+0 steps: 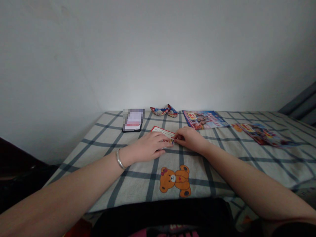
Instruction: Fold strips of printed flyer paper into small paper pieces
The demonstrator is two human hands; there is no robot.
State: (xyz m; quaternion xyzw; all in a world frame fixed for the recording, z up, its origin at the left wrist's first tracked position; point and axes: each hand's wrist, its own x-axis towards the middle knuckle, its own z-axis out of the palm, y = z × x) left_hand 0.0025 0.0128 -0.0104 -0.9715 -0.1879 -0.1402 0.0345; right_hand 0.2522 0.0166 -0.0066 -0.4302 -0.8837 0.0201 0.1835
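A small piece of printed paper (161, 131), white with a red edge, lies on the checked tablecloth (138, 171) in front of me. Over its near left part my left hand (150, 144) rests flat, fingers stretched out and pressing it down; a silver bangle circles that wrist. At the paper's right end my right hand (190, 138) has its thumb and fingers pinched together on the edge. Part of the paper is hidden under both hands, and a colourful printed bit shows between the fingertips.
Beyond my hands, folded shapes of printed paper (164, 111) stand by the wall. A phone (133, 120) lies at the back left. Two colourful printed sheets, one at the back (204, 119) and another farther right (269, 135), lie on the cloth. A bear print (176, 179) decorates the near side.
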